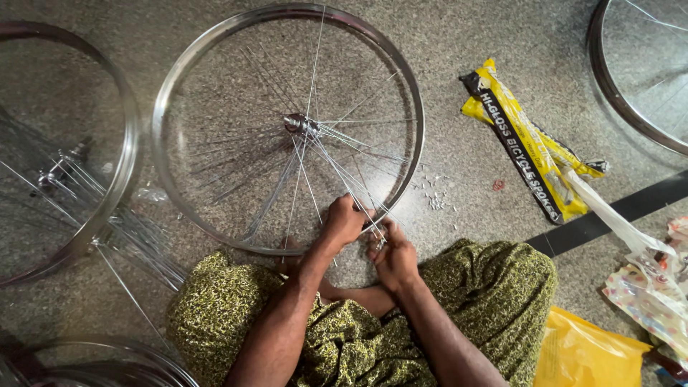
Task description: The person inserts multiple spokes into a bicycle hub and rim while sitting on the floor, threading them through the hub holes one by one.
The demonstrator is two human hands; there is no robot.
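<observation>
At nine o'clock lies a second rim [107, 208] beside loose spokes [143, 247]. In the centre a bicycle wheel [215, 43] rests flat on the speckled floor [459, 29], hub [297, 123] in the middle. At its six o'clock edge the left hand [344, 221] is closed around a spoke [337, 168]; the right hand [394, 258], just beside it, pinches something small at the rim. At three o'clock lies a yellow spoke packet [519, 140].

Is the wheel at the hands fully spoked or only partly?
Partly. On the bicycle rim, spokes fan from the hub mostly toward the near side; the far right arc stands bare.
</observation>
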